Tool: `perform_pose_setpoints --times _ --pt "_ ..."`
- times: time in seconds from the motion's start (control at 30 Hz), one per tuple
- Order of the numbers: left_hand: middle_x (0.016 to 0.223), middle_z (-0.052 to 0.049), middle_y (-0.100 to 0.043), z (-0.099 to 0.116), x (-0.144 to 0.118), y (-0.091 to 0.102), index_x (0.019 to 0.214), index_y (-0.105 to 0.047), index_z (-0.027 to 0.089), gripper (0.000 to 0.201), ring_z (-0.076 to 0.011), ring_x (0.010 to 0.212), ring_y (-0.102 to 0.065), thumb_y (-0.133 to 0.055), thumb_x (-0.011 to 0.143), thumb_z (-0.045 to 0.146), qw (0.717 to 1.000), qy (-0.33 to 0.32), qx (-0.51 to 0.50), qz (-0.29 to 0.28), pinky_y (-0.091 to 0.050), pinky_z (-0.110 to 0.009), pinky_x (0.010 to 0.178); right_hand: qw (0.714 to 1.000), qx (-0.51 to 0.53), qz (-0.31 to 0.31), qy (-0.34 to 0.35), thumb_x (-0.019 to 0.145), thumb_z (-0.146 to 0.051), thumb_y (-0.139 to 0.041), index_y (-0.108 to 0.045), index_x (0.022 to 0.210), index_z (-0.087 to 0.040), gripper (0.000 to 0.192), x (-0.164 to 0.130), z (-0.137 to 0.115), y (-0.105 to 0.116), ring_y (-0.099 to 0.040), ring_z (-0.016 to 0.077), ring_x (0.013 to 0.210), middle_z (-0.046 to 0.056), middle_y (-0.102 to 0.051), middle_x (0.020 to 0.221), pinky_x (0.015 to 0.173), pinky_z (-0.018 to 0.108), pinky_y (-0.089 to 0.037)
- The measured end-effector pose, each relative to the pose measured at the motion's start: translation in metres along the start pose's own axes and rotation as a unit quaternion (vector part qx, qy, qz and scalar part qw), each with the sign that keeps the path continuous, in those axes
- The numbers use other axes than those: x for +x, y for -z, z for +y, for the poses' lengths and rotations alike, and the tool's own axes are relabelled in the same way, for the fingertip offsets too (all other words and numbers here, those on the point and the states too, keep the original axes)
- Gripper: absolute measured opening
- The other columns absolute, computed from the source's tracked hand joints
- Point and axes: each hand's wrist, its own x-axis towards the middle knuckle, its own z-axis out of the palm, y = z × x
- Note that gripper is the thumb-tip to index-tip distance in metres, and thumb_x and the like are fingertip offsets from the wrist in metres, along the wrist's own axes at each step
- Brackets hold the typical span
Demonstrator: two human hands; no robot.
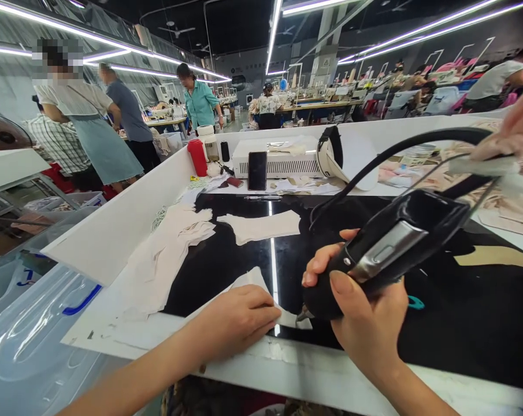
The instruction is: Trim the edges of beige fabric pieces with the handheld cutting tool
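My right hand (369, 312) is wrapped around a black corded hand tool (386, 242) with a silver lever on its side. The tool's narrow metal tip touches the end of a pale fabric piece (252, 278) at the near edge of the black work surface (460, 312). My left hand (244, 315) lies over this fabric, its fingers together and bent against the cloth beside the tip. The hand hides part of the piece. Beyond it lies another pale cut piece (265, 226). A loose stack of similar pieces (166, 248) is at the left.
A thick black cable (400, 147) arches from the tool. Behind stand a phone (257, 170), a white vented box (287, 159) and a red container (197, 157). A beige strip (495, 256) and teal ring (416, 303) lie right. Another person's hand (516, 127) is at upper right.
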Motion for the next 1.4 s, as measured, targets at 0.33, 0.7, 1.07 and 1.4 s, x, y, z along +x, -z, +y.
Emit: perform_pose_setpoints --times 0.33,0.7,1.07,1.4 --pt "0.11 -0.007 -0.066 -0.002 -0.005 -0.001 0.121 -0.065 0.016 0.02 -0.0189 0.101 -0.062 -0.049 0.109 0.019 1.0 0.006 -0.008 -0.001 -0.053 -0.031 0.091 0.999 0.037 -0.019 0.026 0.088 -0.031 -0.078 -0.055 0.111 -0.029 0.032 0.011 0.006 -0.014 -0.064 0.0137 0.062 -0.005 -0.068 0.079 0.06 0.029 -0.057" --pt "0.114 -0.01 -0.063 -0.002 -0.008 0.0 0.122 -0.069 0.021 0.024 -0.0211 0.104 -0.06 -0.049 0.108 0.024 0.999 0.037 0.001 0.002 -0.053 -0.035 0.096 0.999 0.016 -0.028 0.026 0.09 -0.021 -0.071 -0.054 0.111 -0.029 0.028 0.01 0.014 -0.02 -0.063 0.0131 0.062 -0.005 -0.069 0.081 0.06 0.029 -0.055" --pt "0.119 -0.011 -0.059 -0.003 -0.011 -0.001 0.127 -0.07 0.024 0.026 -0.0235 0.107 -0.057 -0.054 0.106 0.025 0.998 0.054 -0.013 0.001 -0.054 -0.037 0.095 1.0 0.003 -0.021 0.021 0.088 -0.022 -0.072 -0.054 0.115 -0.029 0.033 0.014 0.02 -0.026 -0.063 0.014 0.061 -0.006 -0.068 0.079 0.063 0.031 -0.054" --pt "0.119 -0.011 -0.059 -0.004 -0.012 -0.005 0.127 -0.071 0.024 0.027 -0.0231 0.107 -0.059 -0.055 0.105 0.025 0.998 0.062 -0.026 0.004 -0.055 -0.036 0.094 0.999 0.016 -0.033 0.033 0.09 -0.025 -0.073 -0.053 0.113 -0.029 0.03 0.018 0.026 -0.029 -0.063 0.0136 0.062 -0.006 -0.067 0.082 0.064 0.031 -0.054"
